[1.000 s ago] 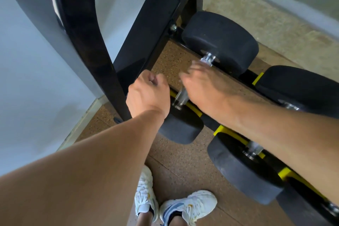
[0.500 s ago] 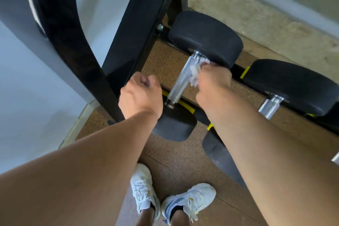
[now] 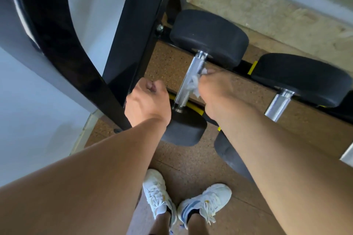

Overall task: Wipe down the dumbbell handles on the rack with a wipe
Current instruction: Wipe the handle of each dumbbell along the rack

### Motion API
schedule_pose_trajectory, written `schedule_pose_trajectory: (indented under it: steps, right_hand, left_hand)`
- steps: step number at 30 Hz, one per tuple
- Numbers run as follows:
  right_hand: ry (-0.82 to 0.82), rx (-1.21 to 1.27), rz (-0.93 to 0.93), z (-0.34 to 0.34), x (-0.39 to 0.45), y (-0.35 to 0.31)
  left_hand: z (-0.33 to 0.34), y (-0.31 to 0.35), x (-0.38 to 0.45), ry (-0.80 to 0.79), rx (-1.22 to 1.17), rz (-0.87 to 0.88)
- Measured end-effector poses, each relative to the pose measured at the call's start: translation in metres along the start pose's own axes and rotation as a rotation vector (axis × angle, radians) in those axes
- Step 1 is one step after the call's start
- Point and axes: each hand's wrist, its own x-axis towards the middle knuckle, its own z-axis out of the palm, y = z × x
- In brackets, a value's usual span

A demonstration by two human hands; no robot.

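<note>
Dumbbells on the rack (image 3: 131, 30) number at least 2 in clear view, each with black round heads and a knurled chrome handle; a sliver of a further metal bar shows at the right edge. 2 bare hands reach in, and 2 white sneakers (image 3: 158, 198) stand on the speckled brown floor (image 3: 193, 160) below. A single wipe (image 3: 193, 83), white and crumpled, is pinched in the right hand (image 3: 217, 89) and pressed against the side of the nearest dumbbell handle (image 3: 191, 80), about midway along its length. That handle looks bright and finely cross-hatched, running between a far head (image 3: 210, 36) and a near head (image 3: 183, 129). The left hand (image 3: 148, 103) is curled into a closed fist beside the rack's black upright, just left of the handle; what it grips cannot be told. The second dumbbell handle (image 3: 278, 104) lies to the right, untouched.
</note>
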Motion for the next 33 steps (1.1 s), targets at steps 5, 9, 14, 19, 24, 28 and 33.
schedule_pose_trajectory:
  steps: [5,9,14,19,24,28,33]
  right_hand:
    - [-0.268,-0.026,0.215,-0.002,-0.002,0.037]
    - [0.027,0.169,0.12,-0.003,0.027,0.011]
    - [-0.104,-0.057,0.029,0.008,-0.014,0.025]
    - [-0.163,0.261,0.213,-0.016,-0.01,0.024]
    - [-0.028,0.231,0.011,0.002,-0.009,0.005]
    - [-0.333,-0.335,0.01,-0.012,-0.02,0.016]
    - [-0.08,0.378,0.181,-0.012,0.019,-0.006]
  left_hand:
    - [0.0,0.002,0.001,-0.028,0.018,-0.009]
    - [0.0,0.001,0.0,-0.028,0.027,0.009]
    - [-0.001,-0.004,-0.002,-0.041,0.05,-0.007]
    - [-0.002,0.0,-0.002,-0.042,0.015,-0.003]
    - [-0.002,0.0,0.0,-0.038,0.028,0.012]
    - [-0.002,-0.001,-0.001,-0.038,0.048,0.018]
    - [-0.003,0.0,-0.001,-0.045,0.052,0.019]
